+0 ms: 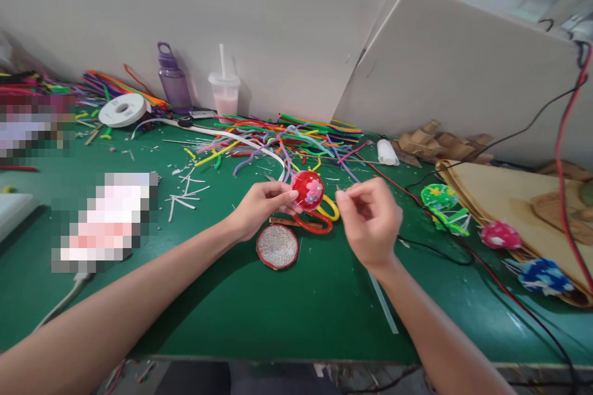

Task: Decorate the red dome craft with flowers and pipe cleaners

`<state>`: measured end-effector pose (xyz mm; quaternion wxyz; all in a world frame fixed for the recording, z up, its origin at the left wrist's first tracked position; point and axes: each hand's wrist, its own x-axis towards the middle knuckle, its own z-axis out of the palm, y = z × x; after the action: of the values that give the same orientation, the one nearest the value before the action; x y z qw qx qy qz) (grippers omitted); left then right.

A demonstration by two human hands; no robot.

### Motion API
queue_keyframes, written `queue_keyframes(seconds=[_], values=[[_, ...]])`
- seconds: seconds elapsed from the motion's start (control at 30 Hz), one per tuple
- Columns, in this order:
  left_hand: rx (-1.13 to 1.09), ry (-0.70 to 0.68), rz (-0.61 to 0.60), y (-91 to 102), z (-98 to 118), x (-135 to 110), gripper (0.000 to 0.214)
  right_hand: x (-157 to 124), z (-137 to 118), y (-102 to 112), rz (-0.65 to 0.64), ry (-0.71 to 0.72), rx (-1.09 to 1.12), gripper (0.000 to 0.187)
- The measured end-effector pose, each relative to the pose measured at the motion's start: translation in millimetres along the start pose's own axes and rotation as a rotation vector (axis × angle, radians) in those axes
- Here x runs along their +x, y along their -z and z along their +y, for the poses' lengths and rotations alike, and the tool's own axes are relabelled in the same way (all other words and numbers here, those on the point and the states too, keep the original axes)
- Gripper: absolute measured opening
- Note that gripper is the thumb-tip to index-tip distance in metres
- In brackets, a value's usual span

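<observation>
My left hand (pixel 265 205) is closed on a small round red fuzzy ornament (pixel 308 190) with a pink flower on its face. To its right, my right hand (pixel 370 219) is raised with thumb and forefinger pinched together; a tiny tip shows at the fingertips, too small to name. Under the ornament lie scissors (pixel 319 226) with red and yellow handles. Just below my left hand sits a round disc (pixel 277 247) with a red rim and a sparkly, pebbled face. A translucent stick (pixel 383 305) lies below my right wrist.
Loose pipe cleaners (pixel 296 139) pile along the grey partition, near a purple bottle (pixel 175 80), a pink drink cup (pixel 225 94) and a ribbon spool (pixel 122 110). A blurred phone-like object (pixel 106 216) lies left. Finished-looking ornaments (pixel 501 234) and brown paper (pixel 491 191) lie right, with cables.
</observation>
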<state>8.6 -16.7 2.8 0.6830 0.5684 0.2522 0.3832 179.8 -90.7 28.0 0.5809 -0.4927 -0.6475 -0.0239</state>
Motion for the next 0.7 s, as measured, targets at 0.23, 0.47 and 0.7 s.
queue_keyframes(seconds=[0.23, 0.47, 0.7], values=[[-0.109, 0.04, 0.014, 0.9, 2.4, 0.4, 0.021, 3.3, 4.8, 5.9, -0.126, 0.293, -0.164, 0.008], [-0.169, 0.077, 0.023, 0.6, 3.8, 0.9, 0.022, 1.1, 9.6, 1.5, -0.208, 0.524, -0.316, 0.024], [-0.168, 0.075, 0.019, 0.8, 3.0, 0.6, 0.021, 2.5, 8.6, 1.1, -0.223, 0.603, -0.414, 0.022]])
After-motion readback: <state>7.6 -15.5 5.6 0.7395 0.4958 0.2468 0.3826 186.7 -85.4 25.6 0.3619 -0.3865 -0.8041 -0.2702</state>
